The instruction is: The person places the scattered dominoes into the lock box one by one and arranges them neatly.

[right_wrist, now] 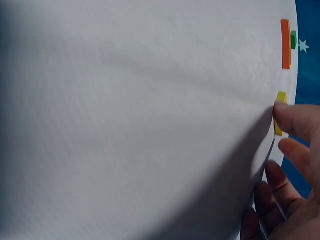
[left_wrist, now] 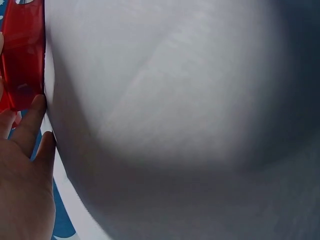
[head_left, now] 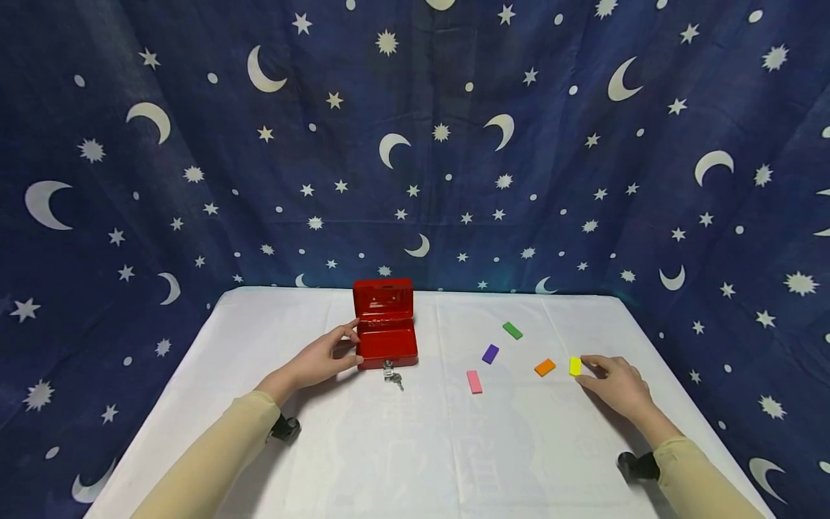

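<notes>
A red metal box (head_left: 387, 346) stands with its lid raised, and its inside shows bare. My left hand (head_left: 327, 353) touches the box's left side, thumb at the front corner and fingers farther back, not curled round it. In the left wrist view its fingertips meet the red box (left_wrist: 25, 55). On the right, a yellow block (head_left: 575, 366) lies on the cloth. My right hand (head_left: 619, 386) is beside it, thumb and index finger spread at its near side. The right wrist view has the thumb overlapping the yellow block (right_wrist: 279, 127), with the index finger a little apart.
A small padlock with keys (head_left: 393, 375) lies at the box's front. Between box and right hand are a pink block (head_left: 475, 382), a purple block (head_left: 490, 354), a green block (head_left: 512, 330) and an orange block (head_left: 545, 367). A starry curtain (head_left: 415, 144) hangs behind the white-covered table (head_left: 402, 461).
</notes>
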Motion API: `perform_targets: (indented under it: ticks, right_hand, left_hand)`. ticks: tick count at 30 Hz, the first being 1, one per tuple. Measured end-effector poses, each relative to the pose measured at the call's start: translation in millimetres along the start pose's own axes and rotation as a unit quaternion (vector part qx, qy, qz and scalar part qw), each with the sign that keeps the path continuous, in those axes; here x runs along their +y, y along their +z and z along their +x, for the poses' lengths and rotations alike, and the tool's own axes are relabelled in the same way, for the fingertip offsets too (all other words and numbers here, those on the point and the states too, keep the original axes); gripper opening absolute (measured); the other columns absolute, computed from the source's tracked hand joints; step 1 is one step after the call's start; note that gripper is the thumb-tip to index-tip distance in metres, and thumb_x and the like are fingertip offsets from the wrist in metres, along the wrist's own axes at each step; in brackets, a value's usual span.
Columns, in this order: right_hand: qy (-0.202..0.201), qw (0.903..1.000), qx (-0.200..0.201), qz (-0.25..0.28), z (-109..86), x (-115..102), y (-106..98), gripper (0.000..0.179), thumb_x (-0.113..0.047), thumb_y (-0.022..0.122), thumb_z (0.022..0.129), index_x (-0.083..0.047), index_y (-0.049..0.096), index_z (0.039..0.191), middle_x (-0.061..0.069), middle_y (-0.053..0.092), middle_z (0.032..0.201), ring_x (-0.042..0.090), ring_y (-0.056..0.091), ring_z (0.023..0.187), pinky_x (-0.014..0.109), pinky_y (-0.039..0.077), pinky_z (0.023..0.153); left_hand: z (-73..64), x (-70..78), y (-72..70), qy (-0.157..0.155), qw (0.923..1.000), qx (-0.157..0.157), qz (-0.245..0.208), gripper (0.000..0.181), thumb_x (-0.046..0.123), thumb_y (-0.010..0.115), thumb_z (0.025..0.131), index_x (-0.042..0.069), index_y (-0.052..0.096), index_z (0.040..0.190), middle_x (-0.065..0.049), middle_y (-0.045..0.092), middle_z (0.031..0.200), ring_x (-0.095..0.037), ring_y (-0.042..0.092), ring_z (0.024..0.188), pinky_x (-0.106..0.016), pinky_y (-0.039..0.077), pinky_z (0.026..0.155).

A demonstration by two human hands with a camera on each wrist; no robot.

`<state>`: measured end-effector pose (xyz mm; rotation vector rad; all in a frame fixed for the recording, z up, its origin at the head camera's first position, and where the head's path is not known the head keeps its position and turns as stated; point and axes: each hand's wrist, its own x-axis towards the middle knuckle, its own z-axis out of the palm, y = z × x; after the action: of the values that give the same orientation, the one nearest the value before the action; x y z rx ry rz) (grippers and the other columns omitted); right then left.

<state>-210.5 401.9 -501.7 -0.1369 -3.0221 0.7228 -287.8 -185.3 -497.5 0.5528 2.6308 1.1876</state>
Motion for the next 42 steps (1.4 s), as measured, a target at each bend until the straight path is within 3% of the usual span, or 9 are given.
perform_targets:
  ticks: [10,23,31,42]
  right_hand:
    - [-0.017,0.9987,-0.033,0.034,8.9,7.7,-3.6,0.063,-0.035,0.076,0.092,0.002,0.057,0.140,0.029,0.057,0.123,0.043,0.056,0.110,0.062,0.048,0.090]
    - [-0.006,0.9973,-0.054,0.049,16.8,17.6,-3.1,0.069,-0.041,0.077,0.090,0.000,0.056,0.141,0.030,0.056,0.127,0.045,0.051,0.114,0.063,0.045,0.093]
    - [-0.021,0.9946,-0.062,0.081,15.4,14.9,-3.9,0.066,-0.037,0.077,0.092,0.003,0.056,0.140,0.031,0.057,0.130,0.043,0.054,0.114,0.061,0.048,0.096]
    - [-0.003,0.9911,-0.075,0.110,15.1,13.1,-4.7,0.068,-0.035,0.077,0.092,0.003,0.053,0.143,0.029,0.055,0.131,0.039,0.052,0.114,0.055,0.047,0.095]
  left_hand:
    - [0.7,0.4,-1.6,-0.003,0.9999,-0.005,-0.015,0.036,0.043,0.074,0.093,0.024,0.054,0.116,0.006,0.029,0.166,-0.027,0.045,0.143,-0.065,0.026,0.116]
    - [2.5,-2.3,0.0,-0.001,0.9995,-0.009,-0.029,0.033,0.039,0.072,0.095,0.023,0.054,0.117,0.006,0.029,0.166,-0.028,0.047,0.141,-0.064,0.025,0.117]
    - [0.6,-2.5,0.3,-0.007,0.9994,-0.007,-0.032,0.033,0.038,0.073,0.095,0.022,0.055,0.118,0.006,0.029,0.166,-0.028,0.046,0.142,-0.064,0.025,0.117]
    - [-0.6,-1.3,0.5,-0.008,0.9995,-0.007,-0.031,0.033,0.040,0.072,0.095,0.024,0.055,0.117,0.007,0.029,0.166,-0.028,0.044,0.144,-0.065,0.026,0.116]
